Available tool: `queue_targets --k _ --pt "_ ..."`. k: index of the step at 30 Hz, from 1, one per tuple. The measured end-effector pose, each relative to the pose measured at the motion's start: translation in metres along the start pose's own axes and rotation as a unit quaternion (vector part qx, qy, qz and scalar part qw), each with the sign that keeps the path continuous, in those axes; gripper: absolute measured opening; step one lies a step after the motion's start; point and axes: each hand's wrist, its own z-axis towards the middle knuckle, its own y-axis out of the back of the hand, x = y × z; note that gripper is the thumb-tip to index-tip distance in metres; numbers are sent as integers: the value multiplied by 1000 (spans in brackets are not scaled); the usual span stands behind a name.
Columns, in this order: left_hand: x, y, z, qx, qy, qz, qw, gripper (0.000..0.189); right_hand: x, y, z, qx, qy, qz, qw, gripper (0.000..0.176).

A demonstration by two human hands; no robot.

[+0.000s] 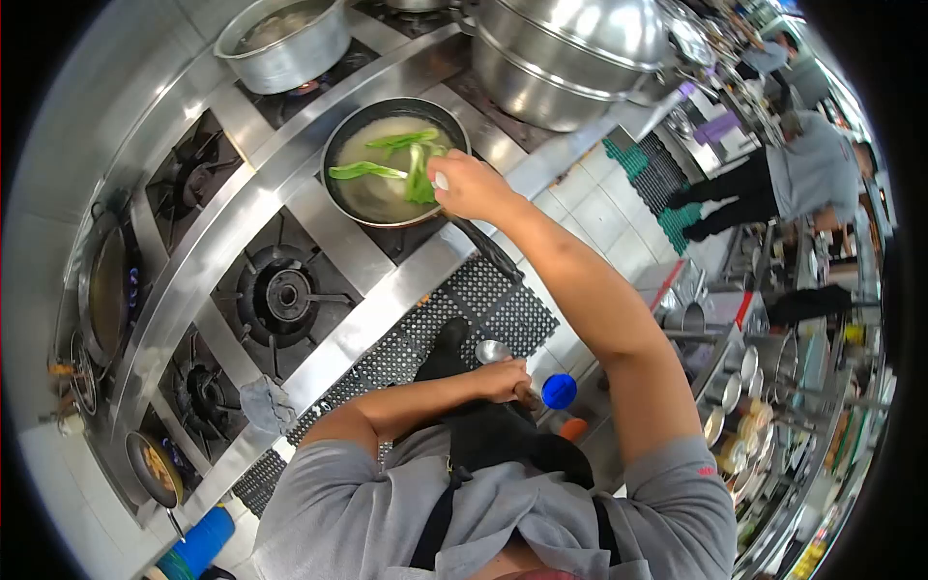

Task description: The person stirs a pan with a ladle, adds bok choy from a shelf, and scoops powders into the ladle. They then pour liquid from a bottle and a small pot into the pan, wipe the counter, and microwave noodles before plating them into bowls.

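My right hand (472, 188) is closed in a pinch over the near rim of a dark frying pan (333, 198). Leafy greens (419, 179) with pale stems hang at its fingertips, down into the pan. More green leaves (367, 171) lie in the pale, cloudy liquid (382, 201) there. The pan's black handle (488, 251) points toward me, past the stove edge. Down by my waist, my left hand (500, 380) is wrapped round a ladle, its metal bowl (493, 352) showing just beyond the knuckles.
A large lidded steamer pot (570, 68) stands right of the pan, an aluminium pot (290, 48) behind it. Bare burners (287, 295) lie to the left. A small pan (155, 471) sits over flame at far left. A co-worker (817, 169) stands at the right.
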Motion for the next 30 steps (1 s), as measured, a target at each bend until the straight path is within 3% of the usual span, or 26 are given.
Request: queue_targets --k 1,4,5,7,9,11,13,14,15,16,17,18,19,20,21,22,23,24,26,28,29,30 --pt "0 10 -3 8 2 5 1000 11 -1 -10 18 3 10 3 1000 20" --pt "7 29 -4 8 22 25 999 11 -1 -20 51 243 -95 -104 960 30" --pt "8 34 -3 8 22 30 999 11 -5 -19 51 242 -95 -100 960 30" --pt "9 37 -5 21 21 34 999 12 -18 -13 28 142 -35 -84 986 34" --pt "7 44 2 1 68 72 995 10 -7 44 -13 -61 43 -6 997 34" --pt "3 52 16 18 57 60 996 11 4 110 -76 -117 -68 132 982 31" --pt "-2 58 30 61 37 44 996 14 1 176 -163 -132 -165 84 974 30" --pt "-2 58 37 55 21 52 997 17 -1 201 -213 -168 -268 89 944 30" --pt "1 52 44 42 52 88 994 15 -10 220 -272 -239 -294 96 921 29" --pt "2 50 56 100 41 98 989 19 -2 245 -327 -261 -336 -20 905 31" --pt "-4 54 65 81 -12 102 991 15 15 268 -388 -274 -394 -137 867 33" --pt "33 30 76 70 -58 76 993 19 40 284 -444 -316 -434 -187 822 33" --pt "23 29 86 85 -46 100 990 18 70 299 -498 -350 -478 -242 769 33" --pt "11 32 98 101 -111 67 986 19 107 313 -551 -374 -494 -292 729 34" --pt "50 11 104 130 -31 -21 991 19 149 325 -597 -391 -571 -295 659 29" --pt "40 11 111 86 -136 61 985 19 194 328 -637 -412 -579 -370 599 30" --pt "48 6 110 157 -48 -54 985 20 240 335 -684 -401 -608 -396 559 30" --pt "38 2 120 166 -75 -1 983 21 281 335 -723 -453 -626 -402 492 30" --pt "16 1 137 170 -110 53 978 21 356 335 -802 -409 -677 -480 379 31" --pt "1 -3 148 241 -54 103 963 20 420 319 -882 -417 -724 -468 288 34" --pt "-18 -6 151 249 -63 106 961 20 447 313 -913 -370 -772 -447 259 39" --pt "-36 -6 151 255 -55 107 960 19 472 303 -925 -306 -804 -436 265 41"
